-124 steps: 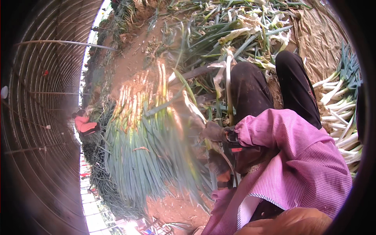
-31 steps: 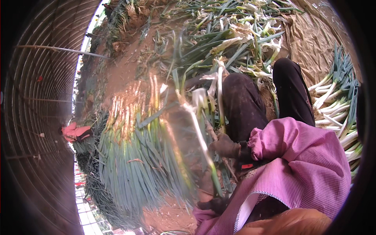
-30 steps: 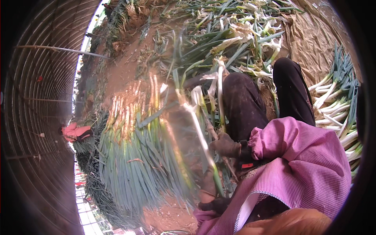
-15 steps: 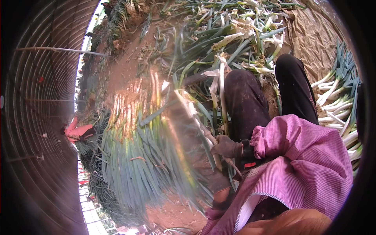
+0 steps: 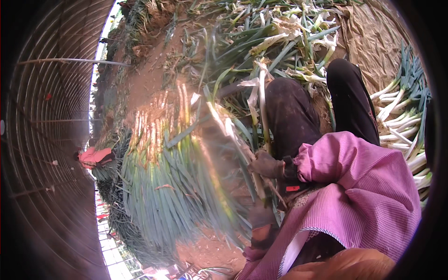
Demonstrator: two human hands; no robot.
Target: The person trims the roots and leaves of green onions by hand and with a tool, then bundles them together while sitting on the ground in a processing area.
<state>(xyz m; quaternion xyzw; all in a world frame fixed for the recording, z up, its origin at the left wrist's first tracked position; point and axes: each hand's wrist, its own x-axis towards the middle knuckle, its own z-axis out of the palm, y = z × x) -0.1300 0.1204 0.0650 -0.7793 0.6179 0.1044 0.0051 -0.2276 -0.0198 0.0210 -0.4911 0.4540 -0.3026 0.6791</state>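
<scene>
My right hand [image 5: 267,165], in a dark glove, is closed around a long green onion [image 5: 235,137] with loose, dry outer leaves. Its pale end points up and left, and a brownish strip [image 5: 277,193] hangs below the fingers. My left hand [image 5: 262,215], also gloved and smeared in the picture, is lower down, where the stalk runs into it; its fingers are hard to make out. To the left lies a wide bundle of unpeeled green onions [image 5: 161,172], brown roots up and blue-green leaves down. A single whitish stalk [image 5: 262,102] stands beside my left knee.
Peeled leaves and scraps [image 5: 284,37] are heaped beyond my knees. White, cleaned green onions [image 5: 396,116] lie at the right by a brown crumpled sheet [image 5: 373,44]. At far left another person in pink [image 5: 95,157] bends under the arched tunnel roof [image 5: 51,140].
My right hand has shifted slightly up and left along the green onion. My left hand stays near its lower part. The other person at far left has bent lower.
</scene>
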